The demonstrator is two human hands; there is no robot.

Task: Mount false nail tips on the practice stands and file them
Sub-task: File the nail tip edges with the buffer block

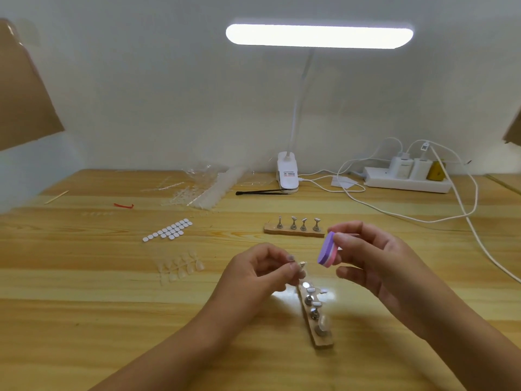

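While our left hand (262, 266) pinches a peg (301, 265) at lower centre and our right hand (366, 258) grips the file block (327, 251), filing seems barely begun. 4 far pegs (293, 223) look bare; loose tips (180, 268) lie centre left.

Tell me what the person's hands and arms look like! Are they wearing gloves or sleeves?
No gloves. The left hand and the right hand are both bare, with no rings that I can see. The left forearm and right forearm are bare too: no sleeves, watch or bracelet show in this view.
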